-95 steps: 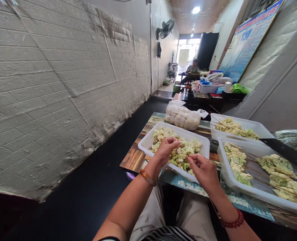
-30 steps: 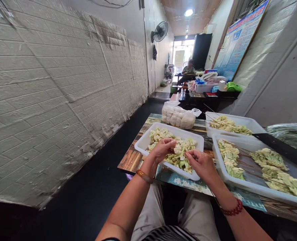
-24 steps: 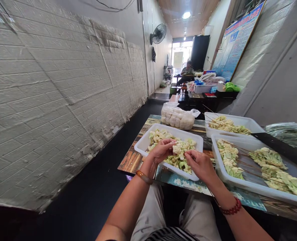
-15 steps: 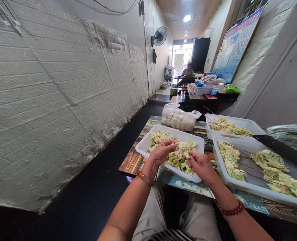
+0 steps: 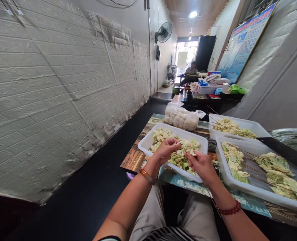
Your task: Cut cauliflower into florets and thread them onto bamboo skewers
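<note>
Over a white plastic tub [image 5: 142, 146] of cauliflower florets [image 5: 163, 134], my two hands work close together. My left hand [image 5: 166, 149] is closed in a pinch, with pale cauliflower at its fingertips. My right hand [image 5: 201, 165] is closed too, its thumb and fingers round a thin skewer [image 5: 215, 204] that runs back under the wrist toward my lap. A small floret [image 5: 193, 153] shows at the right fingertips. Whether it is threaded on the skewer I cannot tell, because the fingers cover the tip.
To the right, a larger tub [image 5: 238, 185] holds skewered cauliflower [image 5: 274, 164], with another tub [image 5: 258, 129] behind it. A clear bag of pale round things [image 5: 180, 118] stands beyond the near tub. A person [image 5: 192, 68] sits at a far table.
The view has shifted slightly, so the scene sits a little further right. My hands stay over the tub; the right fingertips now show a small floret.
</note>
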Available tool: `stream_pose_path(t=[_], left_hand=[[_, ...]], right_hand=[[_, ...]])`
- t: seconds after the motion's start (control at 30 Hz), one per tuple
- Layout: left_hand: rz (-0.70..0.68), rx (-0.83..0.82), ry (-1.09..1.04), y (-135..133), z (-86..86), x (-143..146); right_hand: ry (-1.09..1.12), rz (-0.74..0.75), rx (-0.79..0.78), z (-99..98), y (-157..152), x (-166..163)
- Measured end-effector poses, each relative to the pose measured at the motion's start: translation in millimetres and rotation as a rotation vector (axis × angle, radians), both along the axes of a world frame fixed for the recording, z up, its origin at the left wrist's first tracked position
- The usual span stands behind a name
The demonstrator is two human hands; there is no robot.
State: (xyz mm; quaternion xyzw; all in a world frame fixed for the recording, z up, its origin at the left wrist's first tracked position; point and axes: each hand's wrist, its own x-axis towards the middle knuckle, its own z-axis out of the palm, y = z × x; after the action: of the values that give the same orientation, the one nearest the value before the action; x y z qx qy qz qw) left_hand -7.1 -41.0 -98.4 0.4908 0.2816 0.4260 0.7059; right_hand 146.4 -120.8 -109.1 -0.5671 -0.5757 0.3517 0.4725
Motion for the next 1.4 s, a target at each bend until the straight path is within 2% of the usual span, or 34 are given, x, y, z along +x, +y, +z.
stream_pose_path(t=[0.2, 0.33, 0.57, 0.67, 0.9, 1.1, 1.4], left_hand=[[-0.049, -0.011, 0.018, -2.4, 4.1, -1.4], [-0.104, -0.002, 0.000, -3.4, 4.8, -1.7], [0.024, -0.115, -0.007, 2.1, -0.6, 2.0], [0.056, -0.160, -0.052, 2.8, -0.4, 2.9], [0.027, -0.197, -0.070, 2.4, 2.1, 3.2], [-0.003, -0.224, -0.024, 4.6, -1.8, 4.9], [-0.095, -0.155, 0.012, 4.2, -4.1, 5.9]], right_hand=[[0.126, 0.040, -0.025, -1.4, 1.0, 1.2], [0.135, 0.077, -0.055, 3.5, 0.3, -1.1], [0.140, 0.086, -0.091, 8.4, -2.4, -3.3], [0.094, 0.064, -0.105, 8.0, -5.4, -2.9], [0.007, -0.045, -0.070, 1.5, -6.1, -6.0], [-0.151, -0.112, 0.026, -3.0, -7.4, -4.5], [-0.211, -0.149, 0.073, -1.8, -7.8, -4.8]])
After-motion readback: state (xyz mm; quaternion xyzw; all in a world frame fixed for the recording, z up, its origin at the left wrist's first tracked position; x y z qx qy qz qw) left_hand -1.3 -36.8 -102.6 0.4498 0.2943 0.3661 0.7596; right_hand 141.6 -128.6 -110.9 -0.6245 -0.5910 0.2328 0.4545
